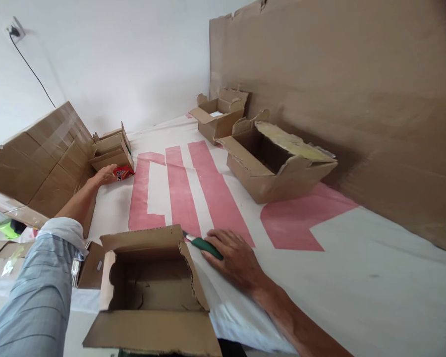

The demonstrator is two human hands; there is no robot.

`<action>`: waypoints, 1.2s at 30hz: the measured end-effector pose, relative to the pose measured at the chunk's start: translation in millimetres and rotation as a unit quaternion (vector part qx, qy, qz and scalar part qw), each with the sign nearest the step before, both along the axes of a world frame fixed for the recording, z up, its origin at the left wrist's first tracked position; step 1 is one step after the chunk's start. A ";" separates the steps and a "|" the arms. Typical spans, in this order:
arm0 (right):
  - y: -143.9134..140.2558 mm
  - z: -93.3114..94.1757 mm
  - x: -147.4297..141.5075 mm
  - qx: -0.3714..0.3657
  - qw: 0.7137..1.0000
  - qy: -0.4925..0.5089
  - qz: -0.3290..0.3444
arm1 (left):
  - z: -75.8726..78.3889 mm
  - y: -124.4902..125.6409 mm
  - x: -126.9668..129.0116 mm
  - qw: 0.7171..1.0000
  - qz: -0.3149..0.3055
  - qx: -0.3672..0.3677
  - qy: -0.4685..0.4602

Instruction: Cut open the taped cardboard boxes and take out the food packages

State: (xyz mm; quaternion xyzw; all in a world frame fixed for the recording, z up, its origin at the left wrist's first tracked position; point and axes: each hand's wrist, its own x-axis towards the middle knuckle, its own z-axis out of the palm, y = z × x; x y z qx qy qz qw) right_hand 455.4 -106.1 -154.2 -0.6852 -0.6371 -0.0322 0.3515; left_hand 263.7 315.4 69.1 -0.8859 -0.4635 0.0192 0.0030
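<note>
My left hand (106, 175) reaches out to the far left, its fingers on a shiny red packet (123, 172). That packet lies at the foot of a small open cardboard box (113, 154). Beside the near box, my right hand (235, 259) rests on the table with its thumb and fingers closed on the green handle of a knife (207, 247). The knife's narrow grey end points left, towards the box's far corner. The near cardboard box (152, 333) stands in front of me with its flaps spread and its inside visible.
Two more open cardboard boxes (282, 181) (217, 126) stand at the back right, before a tall cardboard panel (338, 84). A large taped carton (40, 158) stands at the left. Pink strips mark the white table cover (375, 292). A cable (31, 69) hangs from a wall socket.
</note>
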 end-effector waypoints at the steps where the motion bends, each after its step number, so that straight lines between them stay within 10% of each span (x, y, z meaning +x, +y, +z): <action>1: -0.2 1.4 -0.3 -0.002 1.000 0.002 0.001 | 8.3 -9.9 -3.6 1.000 -0.012 -0.008 0.003; 9: -0.4 -1.4 0.2 0.013 1.000 -0.007 -0.004 | 74.0 -170.2 -59.5 0.966 -0.232 0.002 -0.114; 14: -0.4 -4.7 -0.1 0.028 1.000 -0.008 -0.003 | 99.1 -251.8 -96.9 0.969 -0.232 0.027 -0.078; 22: -0.2 -2.1 -0.9 0.044 0.999 -0.022 0.000 | 38.0 -124.9 -71.0 0.969 -0.077 0.007 0.236; 31: -1.1 -7.1 1.6 0.063 0.997 -0.036 -0.001 | -64.5 -16.2 -18.4 0.976 0.018 0.009 0.217; 36: -2.8 -2.5 1.2 0.076 0.996 -0.050 -0.011 | -84.1 4.7 -13.2 0.982 0.048 0.041 0.177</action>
